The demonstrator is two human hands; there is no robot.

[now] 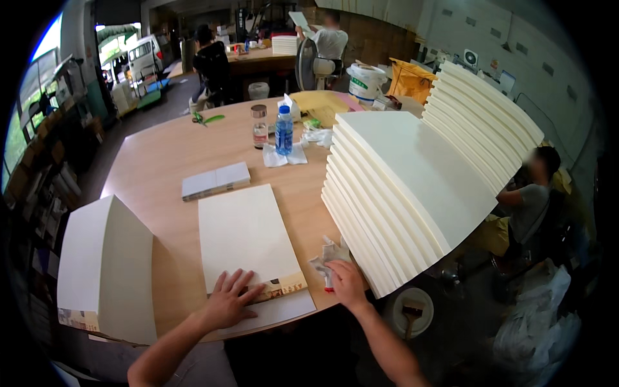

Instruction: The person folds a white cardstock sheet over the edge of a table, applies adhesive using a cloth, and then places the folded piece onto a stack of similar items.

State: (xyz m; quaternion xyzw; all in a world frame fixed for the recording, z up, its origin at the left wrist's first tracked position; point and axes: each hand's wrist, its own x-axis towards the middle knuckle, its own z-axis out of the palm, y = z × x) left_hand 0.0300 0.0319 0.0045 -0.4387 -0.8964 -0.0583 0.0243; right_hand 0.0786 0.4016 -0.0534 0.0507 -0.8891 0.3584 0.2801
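My left hand [231, 302] lies with fingers spread across a printed strip [284, 286] along the near edge of a cream-white board [245, 229]. Another pale sheet [284, 311] sticks out beneath that edge, toward me. To the right, the curled fingers of my right hand [348, 284] are on a crumpled greyish-white cloth [331, 253] with a bit of red at its edge, perhaps a work glove. Its fingertips are partly hidden in the folds. Close beside this hand rises a tall, leaning stack of thick cream boards [400, 161].
At left stands a white block-like stack [90, 258]. Beyond the board lie narrow printed strips [216, 179], a blue bottle [284, 132] and a lidded jar [259, 128]. Green scissors [206, 119] rest farther back. A bucket with a brush [412, 313] is below the right edge. People sit nearby.
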